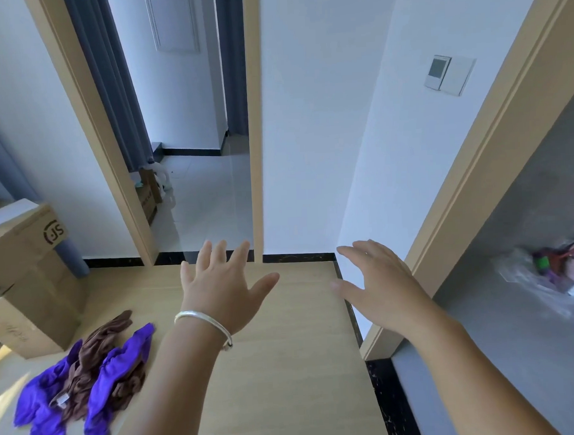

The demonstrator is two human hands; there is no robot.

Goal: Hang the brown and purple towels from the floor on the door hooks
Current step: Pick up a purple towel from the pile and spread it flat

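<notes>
A crumpled brown towel (102, 360) and a bright purple towel (118, 369) lie tangled in a soft heap on the pale wood-grain floor (284, 364), below and left of the left hand (223, 284), which wears a silver bangle (203, 321). Both it and the right hand (379, 282) reach forward, fingers spread, holding nothing. A brown cardboard box (27, 281) stands beyond the towels.

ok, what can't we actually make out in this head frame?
- Door hooks: none visible in the head view; beyond the frame or hidden.
- Purple towels and brown towels: tangled in one heap, count unclear.
- Items in the plastic bag: blurred, cut by the right edge.
- Left hand and right hand: palms face away.
</notes>
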